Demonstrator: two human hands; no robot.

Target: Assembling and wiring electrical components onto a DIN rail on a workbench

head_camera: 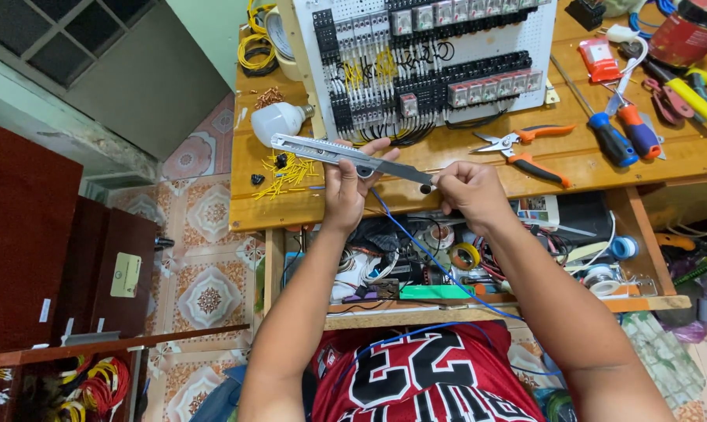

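Observation:
My left hand (349, 181) grips a long grey utility knife (334, 152) that lies across the view, its blade end pointing right. My right hand (469, 191) pinches the knife's dark tip end together with a thin blue wire (416, 242). The wire runs down from my fingers toward my lap. Both hands hover just in front of a wooden workbench (275, 205). Right behind them stands a white perforated panel (424, 59) packed with relays, terminal blocks and black and yellow wiring.
Orange-handled pliers (525, 148), two screwdrivers (627, 133), a white bulb (275, 121) and a scatter of small yellow ferrules (291, 172) lie on the bench. A shelf below holds tape rolls (467, 255) and cable clutter. Dark wooden furniture (33, 234) stands at left on the tiled floor.

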